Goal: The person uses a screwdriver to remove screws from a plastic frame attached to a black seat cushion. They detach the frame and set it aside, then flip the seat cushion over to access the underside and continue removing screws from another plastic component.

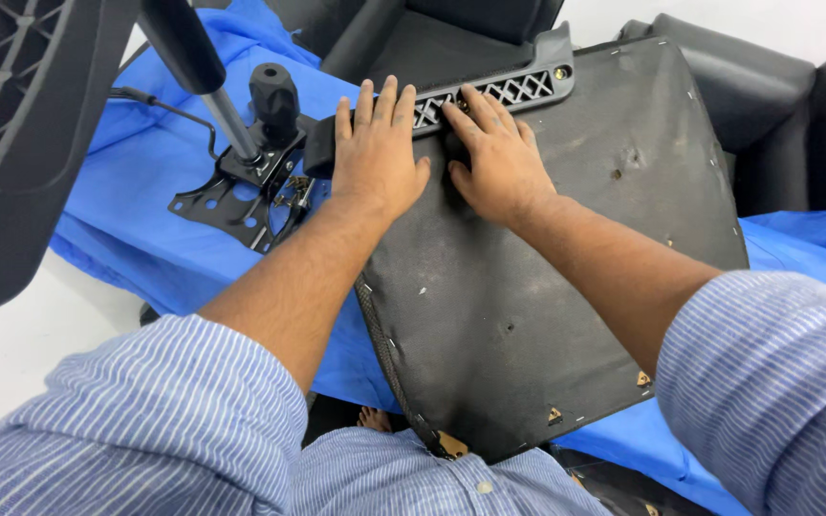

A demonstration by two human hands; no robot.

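Note:
An upturned office chair seat (pixel 566 258) lies in front of me, its black fabric underside facing up. A black plastic bracket with a lattice pattern (pixel 513 89) runs along its far edge. My left hand (pixel 375 153) lies flat on the seat's far left corner, fingers spread over the bracket's left end. My right hand (pixel 494 158) rests flat beside it, fingertips touching the bracket. Neither hand holds anything.
A blue cloth (pixel 145 191) covers the work surface. A black metal chair mechanism (pixel 250 182) with a knob and lever sits left of the seat. A black plastic chair part (pixel 11 143) fills the left edge. Dark chair cushions (pixel 767 96) stand behind.

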